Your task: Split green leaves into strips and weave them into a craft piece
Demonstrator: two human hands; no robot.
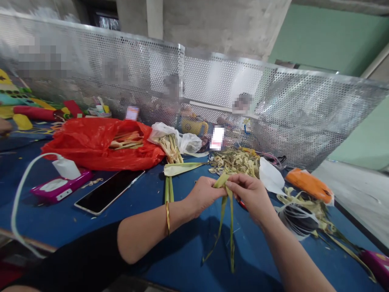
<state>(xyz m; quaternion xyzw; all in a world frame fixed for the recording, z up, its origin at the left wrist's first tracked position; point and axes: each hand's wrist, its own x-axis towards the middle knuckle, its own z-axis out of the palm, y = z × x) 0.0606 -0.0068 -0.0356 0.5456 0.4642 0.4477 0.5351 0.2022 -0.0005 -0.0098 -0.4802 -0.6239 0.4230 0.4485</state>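
Above the blue table my two hands meet around a folded strip of green leaf [222,181]. My left hand [203,195] pinches it from the left, thumb and fingers pressed together. From the right, my right hand [247,192] grips the same leaf strip with thumb and forefinger. Two long ends of the strip dangle below the hands toward the table. Partly hidden behind my right hand is something red on the table, too covered to name. A flat piece of pale leaf [184,168] and green stalks [169,189] lie just left of my hands.
On the left are a red plastic bag [82,142] of dried stalks, a phone [109,191] and a purple power strip [62,186] with a charger. Leaf scraps [238,162] lie behind my hands; a wire spool [299,221] and orange packet [308,185] are right. A perforated metal screen [319,113] stands behind.
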